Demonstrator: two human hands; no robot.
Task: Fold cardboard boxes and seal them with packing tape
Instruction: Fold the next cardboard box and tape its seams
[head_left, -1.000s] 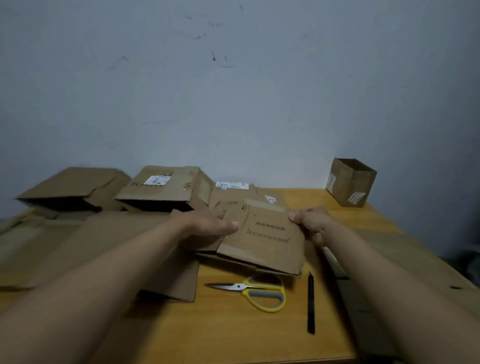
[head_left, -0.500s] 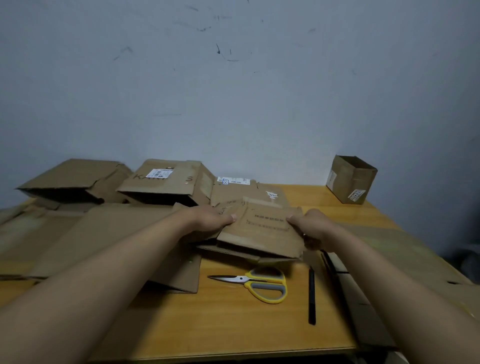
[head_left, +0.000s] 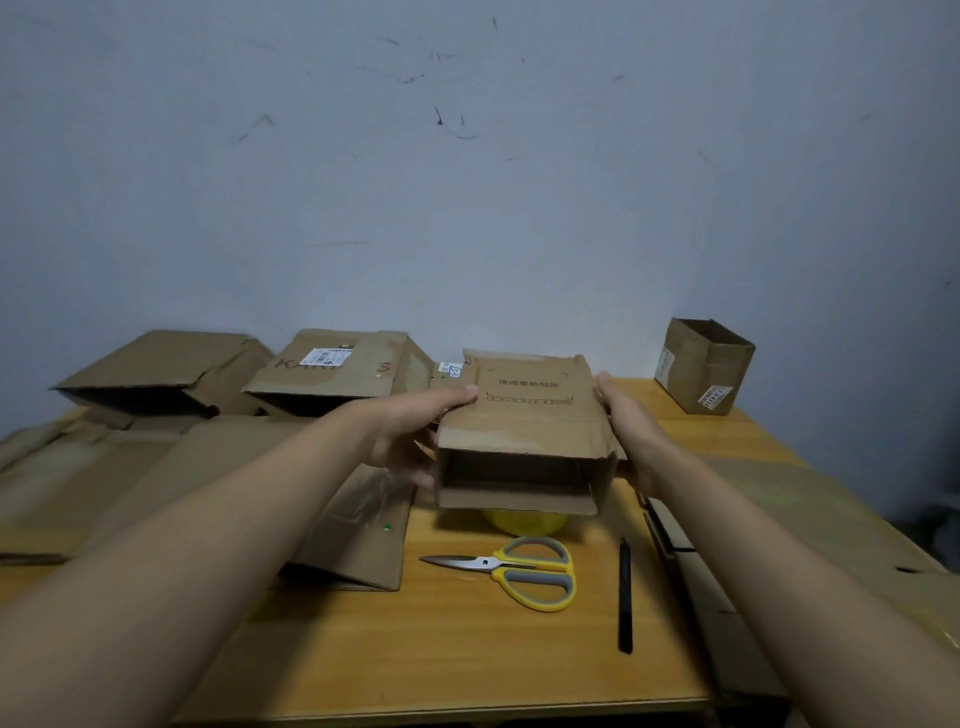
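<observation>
Two bare arms, no sleeves. Left hand & right hand: no gloves, no rings, no watch.

Single head-worn wide-angle view, looking forward and slightly down over a wooden table, close above its near edge at 6 o'clock, facing a grey wall at 12 o'clock, forearms entering from 7 and 5 o'clock.

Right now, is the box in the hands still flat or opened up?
Opened up. The box held between left hand and right hand shows a hollow, dark interior at its near end; flaps unsealed.
</observation>
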